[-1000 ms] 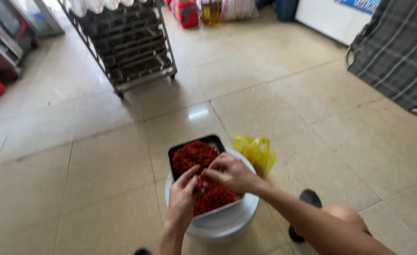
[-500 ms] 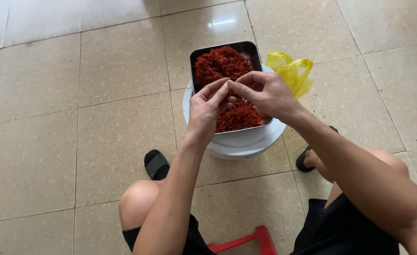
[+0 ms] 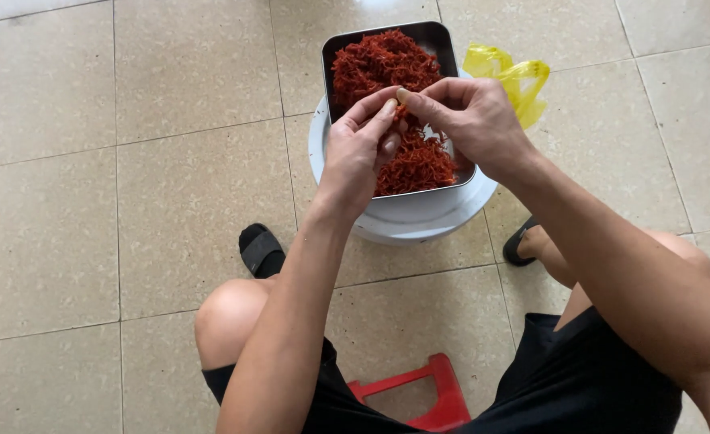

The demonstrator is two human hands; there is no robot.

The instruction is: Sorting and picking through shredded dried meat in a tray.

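Observation:
A rectangular metal tray [image 3: 443, 42] heaped with small dried red pieces [image 3: 379, 64] rests on a round white tub [image 3: 419, 217] on the tiled floor. My left hand [image 3: 359, 149] and my right hand [image 3: 467, 116] meet above the middle of the tray, fingertips pinched together around one small red piece between them. The piece itself is mostly hidden by the fingers.
A yellow plastic bag [image 3: 511, 76] lies just right of the tub. I sit on a low red stool [image 3: 419, 394], knees apart, with a black sandal [image 3: 260, 249] left of the tub and another [image 3: 519, 241] to its right. Beige floor tiles surround everything.
The camera has tilted down from the room towards my lap. Both hands stay pinched together over the tray, raised slightly above the red heap.

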